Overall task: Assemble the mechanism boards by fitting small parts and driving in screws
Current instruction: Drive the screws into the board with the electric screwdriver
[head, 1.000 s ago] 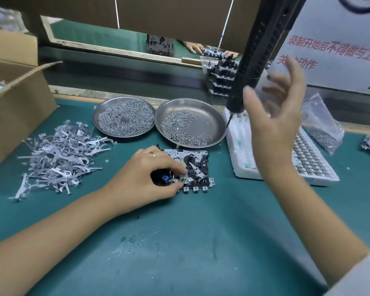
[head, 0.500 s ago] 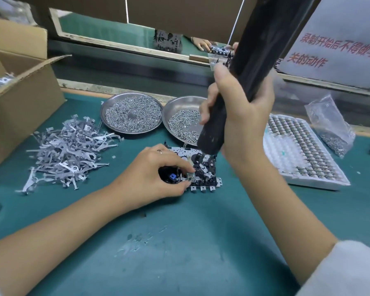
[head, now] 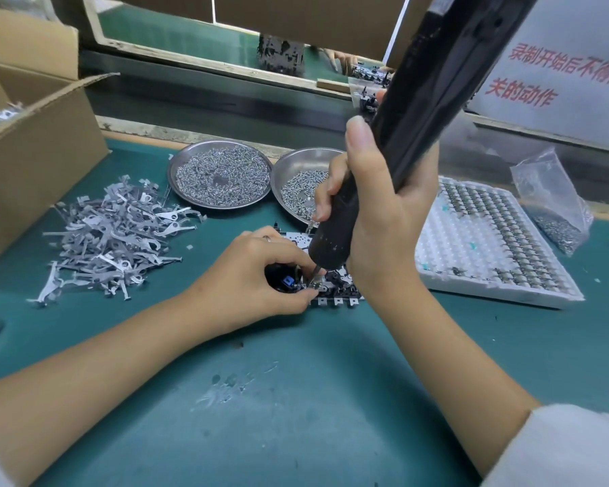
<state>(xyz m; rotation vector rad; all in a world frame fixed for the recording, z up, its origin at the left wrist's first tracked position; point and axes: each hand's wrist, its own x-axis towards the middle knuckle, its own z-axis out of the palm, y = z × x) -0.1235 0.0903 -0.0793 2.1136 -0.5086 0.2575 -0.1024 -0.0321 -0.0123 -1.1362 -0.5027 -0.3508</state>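
A green work mat [head: 296, 398] covers the table. At upper left stands an open cardboard box [head: 32, 142]. A black electric screwdriver [head: 412, 135] crosses the upper right, hiding part of the right steel dish [head: 296, 177] of screws; the right hand [head: 377, 205] grips it, with the tip on the mechanism board [head: 334, 290] at the frame's centre. The left hand [head: 254, 279] pinches a small part on the board and covers its left side. A white tray [head: 489, 247] lies at right, a pile of grey metal levers [head: 113, 237] at left. A sign [head: 549, 68] shows red Chinese writing, partly cut off.
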